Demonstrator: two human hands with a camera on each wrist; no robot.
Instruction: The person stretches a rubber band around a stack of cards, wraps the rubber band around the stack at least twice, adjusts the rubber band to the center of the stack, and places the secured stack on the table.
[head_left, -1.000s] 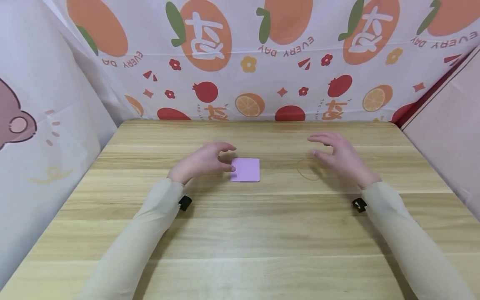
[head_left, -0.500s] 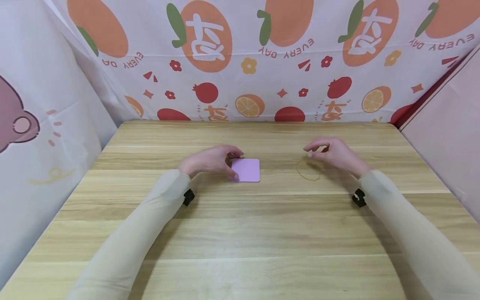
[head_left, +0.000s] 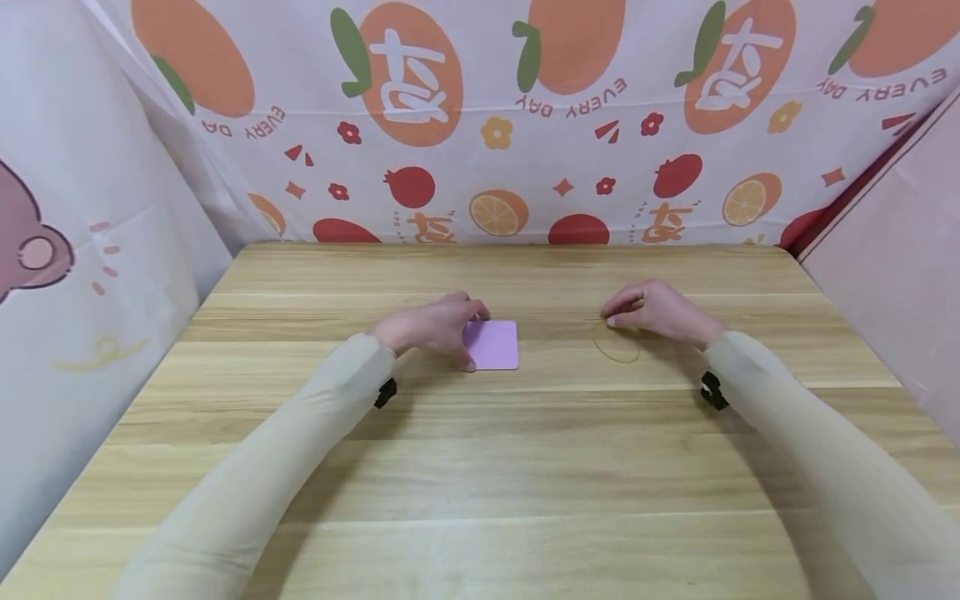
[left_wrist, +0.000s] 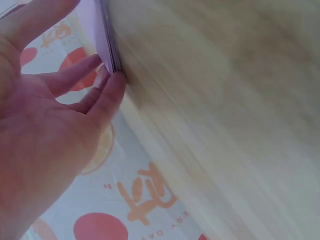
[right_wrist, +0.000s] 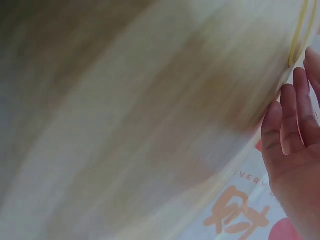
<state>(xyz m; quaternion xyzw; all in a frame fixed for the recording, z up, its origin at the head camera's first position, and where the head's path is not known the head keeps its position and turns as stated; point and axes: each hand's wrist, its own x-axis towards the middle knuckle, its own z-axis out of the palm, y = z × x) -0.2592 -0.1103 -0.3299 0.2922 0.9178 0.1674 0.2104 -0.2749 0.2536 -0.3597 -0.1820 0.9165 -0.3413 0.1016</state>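
Observation:
A square stack of purple cards (head_left: 495,346) lies flat near the middle of the wooden table. My left hand (head_left: 438,325) grips its left side, thumb at the near edge and fingers at the far edge. In the left wrist view the layered edge of the stack (left_wrist: 111,42) meets the fingertips. To the right lies a thin yellow rubber band (head_left: 619,362) in a loose loop. My right hand (head_left: 660,312) has its fingertips right at the loop's far side. In the right wrist view its fingers are fairly straight, just short of the band (right_wrist: 298,32).
The wooden table (head_left: 480,467) reaches back to a fruit-printed cloth (head_left: 457,179). Pale cloth hangs at the left (head_left: 112,192) and a pale panel (head_left: 900,217) stands at the right. Both sleeves have a dark device at the wrist.
My left hand has moved right and closed its thumb and fingers onto the purple stack. The right hand has lowered toward the rubber band, its thumb and fingertips drawing nearer each other.

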